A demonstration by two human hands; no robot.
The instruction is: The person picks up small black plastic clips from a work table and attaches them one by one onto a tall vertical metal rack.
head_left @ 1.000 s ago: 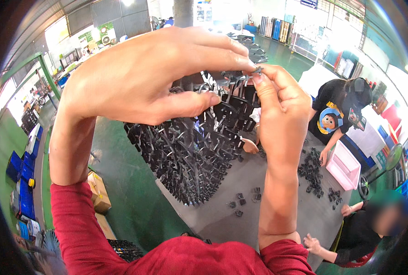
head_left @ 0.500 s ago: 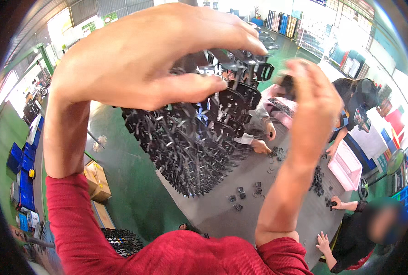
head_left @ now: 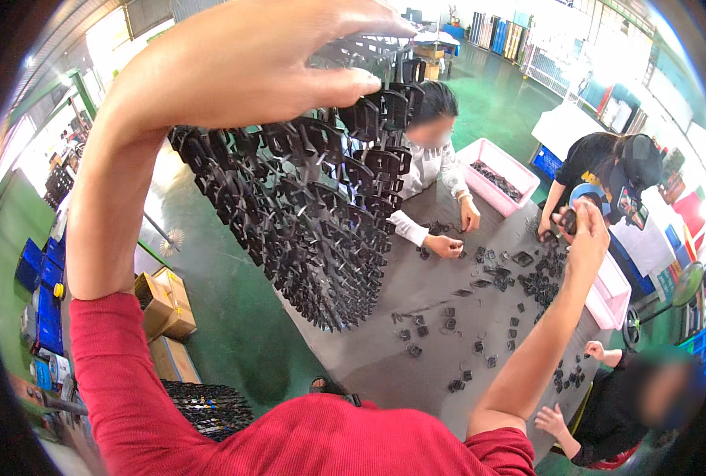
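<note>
A tall hanging rack (head_left: 305, 214), crowded with black plastic clips, fills the space in front of me. High on it, my left hand (head_left: 282, 67) is hooked round the top, thumb on the near side and fingers over the far side; part of its grip is out of sight. My right hand (head_left: 587, 230) is raised to the right, away from the rack, its fingers pinched on a small black plastic part (head_left: 569, 220). Below it, many loose black parts (head_left: 539, 289) lie scattered over the grey table (head_left: 353, 361).
A person's hand (head_left: 447, 246) with a white sleeve works across the table, beside a pink bin (head_left: 519, 206) of black parts. Another person (head_left: 607, 166) bends over at the far right; a third (head_left: 631, 412) sits lower right. Cardboard boxes (head_left: 166, 305) stand on the left floor.
My right hand has moved right, away from the rack, with the black part in it. My left hand and the rack sit higher and farther left in view. More of the table shows.
</note>
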